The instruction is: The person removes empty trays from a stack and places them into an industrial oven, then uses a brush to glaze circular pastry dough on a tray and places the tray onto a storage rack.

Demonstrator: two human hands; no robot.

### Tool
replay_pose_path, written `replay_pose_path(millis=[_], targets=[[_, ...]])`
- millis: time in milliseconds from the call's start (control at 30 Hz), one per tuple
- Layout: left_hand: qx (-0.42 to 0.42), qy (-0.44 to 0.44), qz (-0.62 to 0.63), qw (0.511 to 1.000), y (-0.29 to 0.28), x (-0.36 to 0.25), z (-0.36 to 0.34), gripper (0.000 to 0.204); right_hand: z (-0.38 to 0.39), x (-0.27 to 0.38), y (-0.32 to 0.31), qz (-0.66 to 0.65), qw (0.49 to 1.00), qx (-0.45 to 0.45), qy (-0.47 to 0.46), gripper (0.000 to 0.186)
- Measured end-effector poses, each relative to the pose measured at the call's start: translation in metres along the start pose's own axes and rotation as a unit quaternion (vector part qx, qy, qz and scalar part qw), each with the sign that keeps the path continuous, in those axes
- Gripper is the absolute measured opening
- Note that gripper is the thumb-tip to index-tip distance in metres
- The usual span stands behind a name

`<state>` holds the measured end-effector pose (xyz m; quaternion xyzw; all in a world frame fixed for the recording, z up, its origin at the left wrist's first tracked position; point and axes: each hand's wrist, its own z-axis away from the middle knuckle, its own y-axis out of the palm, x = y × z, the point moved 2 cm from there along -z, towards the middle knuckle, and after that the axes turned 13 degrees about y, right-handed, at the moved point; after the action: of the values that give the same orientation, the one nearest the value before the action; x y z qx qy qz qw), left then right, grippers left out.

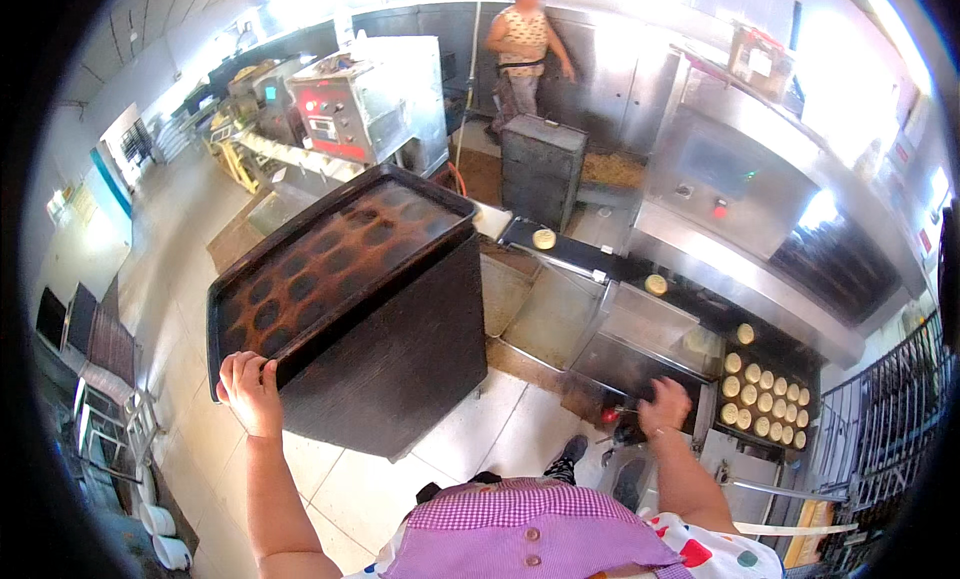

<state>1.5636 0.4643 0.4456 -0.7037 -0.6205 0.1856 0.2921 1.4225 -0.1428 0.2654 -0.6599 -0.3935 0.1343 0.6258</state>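
My left hand (252, 391) grips the near corner of a dark baking tray (345, 241), its fingers curled over the rim. The tray has round darkened marks across its rusty surface and sits on top of a tall dark stack (400, 364). My right hand (665, 407) is blurred beside the steel front of the machine, left of another black tray (775, 355). That tray carries rows of pale round dough pieces (765, 403). I cannot make out whether the right fingers hold anything.
A dark conveyor belt (620, 266) brings single dough rounds toward the loaded tray. Behind it stands a steel machine (735, 179) with a red light. A wire rack (880, 409) is at the right. Beyond the belt, a person (522, 49) stands near a dark upright block (542, 169).
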Motion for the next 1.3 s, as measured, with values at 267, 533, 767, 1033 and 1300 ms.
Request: replay_pose_path(millis=[267,533,767,1033,1300], targets=[[0.094,0.059,0.075,0.991,-0.069,-0.003,0.087,0.012,0.096,0.290,0.010,-0.690,0.293,0.652,0.111,0.028],[0.048,-0.356,0.782,0.509,-0.093,-0.009,0.086,0.089,0.094,0.240,-0.023,-0.702,0.399,0.571,0.149,0.022],[0.175,-0.239,0.849,0.437,-0.005,-0.130,0.026,0.096,0.014,0.058,-0.070,-0.813,0.480,0.247,0.217,0.032],[0.472,-0.130,0.861,0.142,0.040,-0.494,-0.078,0.100,-0.009,-0.071,-0.180,-0.713,0.581,-0.370,0.132,0.074],[0.572,0.063,0.817,-0.015,0.021,-0.792,-0.139,0.093,-0.102,-0.217,-0.234,-0.651,0.537,-0.527,0.101,0.080]])
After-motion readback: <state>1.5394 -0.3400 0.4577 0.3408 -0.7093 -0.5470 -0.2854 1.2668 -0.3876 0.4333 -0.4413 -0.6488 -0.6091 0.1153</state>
